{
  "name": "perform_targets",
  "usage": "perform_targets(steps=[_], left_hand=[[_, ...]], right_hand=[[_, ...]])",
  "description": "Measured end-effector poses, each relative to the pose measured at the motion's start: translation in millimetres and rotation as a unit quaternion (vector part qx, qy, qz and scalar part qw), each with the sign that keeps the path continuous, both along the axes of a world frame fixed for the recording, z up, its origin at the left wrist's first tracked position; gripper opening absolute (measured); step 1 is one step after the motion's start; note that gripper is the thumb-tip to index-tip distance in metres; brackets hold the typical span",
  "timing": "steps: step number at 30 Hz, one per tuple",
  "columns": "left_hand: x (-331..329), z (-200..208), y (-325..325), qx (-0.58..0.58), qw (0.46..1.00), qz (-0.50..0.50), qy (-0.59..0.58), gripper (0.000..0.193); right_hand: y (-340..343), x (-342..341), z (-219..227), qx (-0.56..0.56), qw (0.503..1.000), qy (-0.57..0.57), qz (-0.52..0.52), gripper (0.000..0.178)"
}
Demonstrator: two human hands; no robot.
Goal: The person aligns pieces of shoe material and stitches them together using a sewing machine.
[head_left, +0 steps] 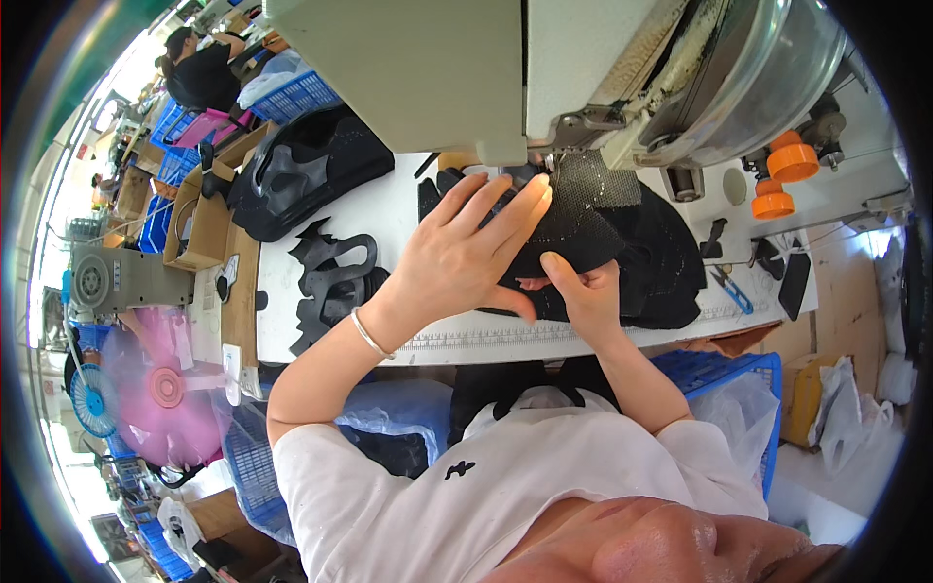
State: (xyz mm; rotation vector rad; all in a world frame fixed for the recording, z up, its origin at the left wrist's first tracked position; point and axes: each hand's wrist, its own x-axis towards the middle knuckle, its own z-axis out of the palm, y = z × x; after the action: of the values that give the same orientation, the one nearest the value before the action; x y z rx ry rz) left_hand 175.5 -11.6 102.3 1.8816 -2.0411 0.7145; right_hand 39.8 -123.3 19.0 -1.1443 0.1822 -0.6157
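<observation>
A black fabric piece with a grey mesh panel lies under the head of a sewing machine. My left hand rests flat on its left part, fingers stretched toward the needle area and thumb apart. At the piece's near edge, my right hand pinches the fabric between thumb and fingers. More layered black fabric spreads to the right of that hand. The needle and presser foot are mostly hidden behind my left fingertips and the machine.
Cut black pieces lie on the white table's left, with a dark stack behind. Blue thread snips are at the right. A printed ruler runs along the front edge. Blue crates stand below. Another person sits far left.
</observation>
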Motion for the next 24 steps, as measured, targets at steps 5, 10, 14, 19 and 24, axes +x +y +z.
perform_targets(steps=[5, 10, 14, 19, 24], left_hand=[[8.7, -11.3, -0.2, 0.021, 0.996, 0.010, -0.086, 0.065], [7.2, -12.9, -4.0, -0.023, 0.997, -0.003, -0.075, 0.042], [1.0, -16.2, -6.1, -0.027, 0.999, 0.001, -0.042, 0.048], [-5.5, -15.5, -8.6, -0.026, 1.000, 0.013, -0.003, 0.063], [-7.7, -16.1, -9.7, -0.031, 0.999, 0.031, 0.012, 0.074]], right_hand=[[2.2, 1.1, 3.8, -0.016, 1.000, -0.002, 0.002, 0.017], [4.2, 0.7, 1.7, -0.010, 1.000, -0.005, -0.006, 0.018], [-0.9, -2.0, 0.9, -0.013, 1.000, 0.001, -0.003, 0.019], [-7.0, -5.5, 3.5, 0.015, 1.000, -0.003, 0.010, 0.016], [-11.4, -6.4, 5.4, 0.002, 1.000, 0.010, 0.016, 0.015]])
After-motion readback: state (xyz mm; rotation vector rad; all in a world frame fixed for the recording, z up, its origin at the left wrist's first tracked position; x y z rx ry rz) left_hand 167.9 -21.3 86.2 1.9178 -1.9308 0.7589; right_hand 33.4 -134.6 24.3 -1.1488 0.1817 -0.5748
